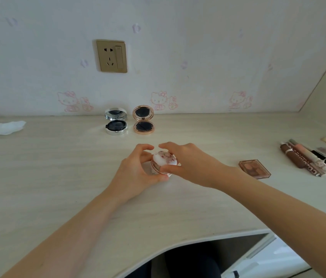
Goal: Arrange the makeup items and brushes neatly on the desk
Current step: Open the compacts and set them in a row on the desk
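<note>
Pale wood-grain bench (58, 177) running along wallpapered wall with cartoon-cat print, gold wall socket (111, 56) above. Left hand (138, 167) and right hand (188, 163) both gripping small round white compact (164, 161) at bench centre; its base mostly hidden by fingers. Silver compact (116, 123) and rose-gold compact (143, 122) standing open by wall, side by side. Eyeshadow palette (255, 168) lying right of hands. Brushes and pencils (308, 155) running off right edge, details blurring. Crumpled tissue (5, 127) sitting far left.
</note>
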`<state>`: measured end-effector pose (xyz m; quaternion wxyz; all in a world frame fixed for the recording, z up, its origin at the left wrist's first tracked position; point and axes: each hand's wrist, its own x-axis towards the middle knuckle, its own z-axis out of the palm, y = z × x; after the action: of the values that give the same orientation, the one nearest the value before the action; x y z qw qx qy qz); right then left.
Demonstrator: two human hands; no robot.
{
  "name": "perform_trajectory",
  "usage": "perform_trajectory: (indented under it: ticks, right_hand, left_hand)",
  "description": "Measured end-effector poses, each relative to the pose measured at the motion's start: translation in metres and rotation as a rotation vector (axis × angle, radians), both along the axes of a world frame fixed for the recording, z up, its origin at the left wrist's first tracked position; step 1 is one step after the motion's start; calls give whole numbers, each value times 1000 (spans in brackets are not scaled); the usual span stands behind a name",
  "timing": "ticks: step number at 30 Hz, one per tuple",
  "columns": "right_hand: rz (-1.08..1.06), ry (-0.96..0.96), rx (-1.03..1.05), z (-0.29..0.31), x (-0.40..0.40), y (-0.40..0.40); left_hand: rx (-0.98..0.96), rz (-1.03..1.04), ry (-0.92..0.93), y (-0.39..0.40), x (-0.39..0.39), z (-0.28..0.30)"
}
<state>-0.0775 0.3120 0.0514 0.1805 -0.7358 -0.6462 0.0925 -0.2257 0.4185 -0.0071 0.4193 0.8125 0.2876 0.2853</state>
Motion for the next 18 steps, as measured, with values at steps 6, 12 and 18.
perform_trajectory:
  ticks: [6, 12, 18]
  right_hand:
    - [-21, -106, 11, -3, -2, 6]
    - [10, -239, -74, -3, -1, 10]
    - [30, -121, -140, 5, 2, 13]
  left_hand:
    - [-2, 17, 95, 1, 0, -3]
    - [47, -32, 179, 5, 3, -8]
    - [31, -40, 180, 7, 3, -9]
